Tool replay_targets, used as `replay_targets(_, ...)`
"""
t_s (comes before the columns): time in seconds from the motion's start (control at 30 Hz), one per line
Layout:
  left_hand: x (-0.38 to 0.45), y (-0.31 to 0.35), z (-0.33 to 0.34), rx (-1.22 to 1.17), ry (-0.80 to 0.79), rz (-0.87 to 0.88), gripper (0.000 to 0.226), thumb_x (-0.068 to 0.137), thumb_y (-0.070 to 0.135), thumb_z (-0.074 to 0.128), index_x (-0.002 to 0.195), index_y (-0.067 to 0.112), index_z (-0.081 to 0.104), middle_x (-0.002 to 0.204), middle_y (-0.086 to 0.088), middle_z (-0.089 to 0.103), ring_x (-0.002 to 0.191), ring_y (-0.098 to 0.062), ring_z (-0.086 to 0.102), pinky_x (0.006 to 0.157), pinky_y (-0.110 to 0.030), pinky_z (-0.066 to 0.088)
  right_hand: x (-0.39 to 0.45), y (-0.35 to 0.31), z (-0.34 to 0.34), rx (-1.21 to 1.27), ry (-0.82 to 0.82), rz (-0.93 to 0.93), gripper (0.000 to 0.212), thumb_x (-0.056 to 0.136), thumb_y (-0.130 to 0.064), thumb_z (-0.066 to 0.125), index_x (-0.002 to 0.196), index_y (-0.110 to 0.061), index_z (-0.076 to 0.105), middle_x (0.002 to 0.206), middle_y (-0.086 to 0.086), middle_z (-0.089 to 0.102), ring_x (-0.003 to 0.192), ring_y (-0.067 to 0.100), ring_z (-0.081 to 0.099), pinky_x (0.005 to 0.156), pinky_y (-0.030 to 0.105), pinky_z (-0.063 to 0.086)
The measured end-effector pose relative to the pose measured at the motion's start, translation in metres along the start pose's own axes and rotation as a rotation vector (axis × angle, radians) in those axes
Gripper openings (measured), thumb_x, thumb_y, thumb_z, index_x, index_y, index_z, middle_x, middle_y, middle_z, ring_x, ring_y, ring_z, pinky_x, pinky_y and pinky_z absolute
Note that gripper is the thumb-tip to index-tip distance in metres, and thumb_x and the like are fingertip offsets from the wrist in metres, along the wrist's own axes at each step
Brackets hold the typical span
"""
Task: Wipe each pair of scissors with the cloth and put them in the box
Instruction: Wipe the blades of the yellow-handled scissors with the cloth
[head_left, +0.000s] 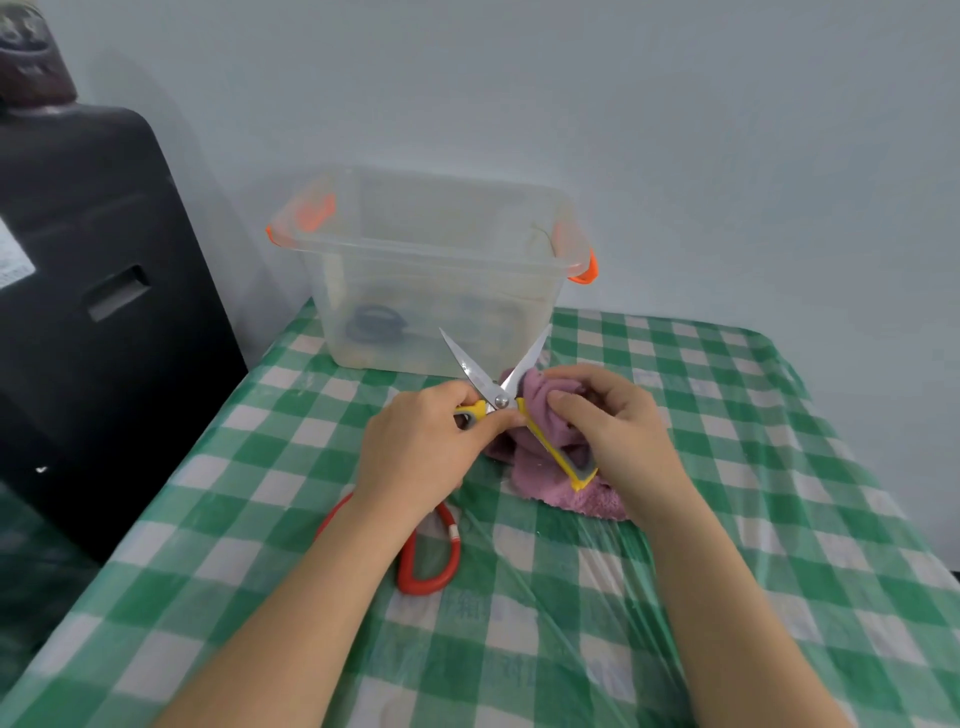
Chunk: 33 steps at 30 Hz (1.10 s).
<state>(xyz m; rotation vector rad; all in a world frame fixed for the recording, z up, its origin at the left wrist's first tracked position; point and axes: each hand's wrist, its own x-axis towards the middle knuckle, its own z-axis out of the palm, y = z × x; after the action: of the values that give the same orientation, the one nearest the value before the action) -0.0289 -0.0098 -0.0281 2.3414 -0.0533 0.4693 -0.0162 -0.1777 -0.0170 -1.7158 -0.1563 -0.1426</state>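
Step in hand: wiping the yellow scissors (498, 395), held open in front of the box (436, 270).
Left hand (421, 447): my fingers are curled round one yellow handle just below the pivot. I judge this grip steadies the pair and keeps the blades spread so the cloth can reach their inner faces.
Right hand (608, 421): my fingers and thumb pinch the bunched purple cloth (545, 415) against the right-hand blade near the pivot. The cloth's loose end trails down toward the counter.
Yellow scissors: raised above the counter (727, 467), tips pointing up and away toward the box, blades in a wide V. The second handle hangs down across the cloth, beside my right hand.
Box: clear plastic with orange latches, no lid on it, at the far edge of the counter against the wall. A dark looped shape lies at its bottom, probably a pair already stored; it is too blurred to be sure.
Red scissors (431, 551): on the counter on the near side of the box, partly hidden under my left wrist; only the red handle loops show. I judge they are not yet wiped.
Obstructions: the open blade tips stand just in front of the box wall. I judge they should be closed before going over the rim.
Surroundings: a black case stands left of the box, beyond the counter edge.
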Motion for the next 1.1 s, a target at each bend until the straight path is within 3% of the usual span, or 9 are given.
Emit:
replay_targets(0.07,-0.001,0.0,0.0,0.01,-0.003,-0.004,0.045,0.071,0.069,0.064,0.054,0.032,0.045,0.05,0.001,0.056,0.057,-0.02,0.055,0.054,-0.032,0.042,-0.001,0.0,0.001,-0.068,0.022,-0.042,0.024,0.088,0.002,0.062,0.08,-0.019,0.07,0.064,-0.012,0.066,0.06,-0.003,0.058,0.059,0.01,0.046)
replay_targets(0.27,-0.002,0.003,0.0,0.006,-0.004,-0.002,0.039,0.07,0.07,0.062,0.056,0.036,0.048,0.046,0.004,0.049,0.053,-0.016,0.05,0.049,-0.029,0.032,0.005,0.01,0.001,-0.185,0.313,-0.096,0.023,0.093,-0.007,0.058,0.079,-0.024,0.062,0.064,-0.01,0.062,0.058,-0.004,0.057,0.056,0.009,0.039)
replay_targets(0.37,-0.001,0.003,-0.002,-0.003,0.016,-0.005,0.044,0.072,0.069,0.062,0.057,0.03,0.05,0.046,0.003,0.048,0.051,-0.015,0.049,0.048,-0.028,0.031,0.008,0.015,-0.005,-0.227,0.39,-0.056,0.028,0.093,-0.003,0.051,0.085,-0.026,0.066,0.077,-0.01,0.066,0.076,0.009,0.062,0.068,0.021,0.045)
replay_targets(0.47,-0.001,0.003,-0.005,-0.025,0.041,0.002,0.05,0.069,0.073,0.055,0.056,0.026,0.048,0.046,0.001,0.051,0.049,-0.018,0.052,0.046,-0.027,0.032,0.012,0.022,-0.009,-0.283,0.42,-0.015,0.026,0.093,-0.004,0.05,0.096,-0.02,0.07,0.095,0.003,0.068,0.088,0.021,0.063,0.08,0.033,0.05)
replay_targets(0.57,-0.002,0.002,-0.005,-0.04,0.053,0.02,0.052,0.065,0.076,0.049,0.056,0.025,0.048,0.048,-0.001,0.054,0.049,-0.02,0.054,0.045,-0.027,0.034,0.012,0.02,-0.01,-0.275,0.462,-0.035,0.024,0.095,-0.007,0.053,0.104,-0.019,0.071,0.11,0.008,0.062,0.096,0.018,0.06,0.088,0.031,0.048)
replay_targets(0.7,-0.003,0.0,-0.001,-0.031,0.053,0.051,0.055,0.064,0.078,0.049,0.058,0.023,0.053,0.045,0.001,0.051,0.047,-0.016,0.049,0.046,-0.028,0.034,0.006,0.01,-0.007,-0.138,0.539,-0.133,0.015,0.093,-0.012,0.063,0.095,-0.027,0.066,0.089,-0.006,0.068,0.082,0.009,0.063,0.076,0.022,0.05)
replay_targets(0.8,-0.003,-0.001,0.001,-0.037,0.059,0.078,0.062,0.061,0.08,0.046,0.066,0.02,0.064,0.041,0.004,0.042,0.044,-0.013,0.041,0.047,-0.027,0.027,0.004,0.007,-0.005,-0.222,0.523,-0.198,0.012,0.093,-0.02,0.064,0.085,-0.029,0.063,0.08,-0.018,0.065,0.077,-0.003,0.06,0.073,0.012,0.044)
replay_targets(0.93,-0.004,-0.001,0.001,-0.045,0.069,0.099,0.066,0.062,0.081,0.045,0.067,0.018,0.065,0.039,0.004,0.04,0.043,-0.015,0.041,0.046,-0.027,0.028,0.005,0.012,-0.003,-0.387,0.451,-0.267,0.021,0.098,-0.027,0.057,0.078,-0.022,0.062,0.078,-0.012,0.06,0.081,0.011,0.054,0.073,0.025,0.038)
replay_targets(1.1,-0.004,0.0,0.0,-0.038,0.073,0.086,0.061,0.062,0.08,0.046,0.067,0.022,0.065,0.039,0.005,0.04,0.043,-0.014,0.041,0.046,-0.027,0.029,0.002,0.008,0.001,-0.244,0.323,-0.298,0.035,0.098,-0.032,0.054,0.065,-0.022,0.053,0.064,-0.009,0.054,0.065,0.006,0.05,0.063,0.02,0.039)
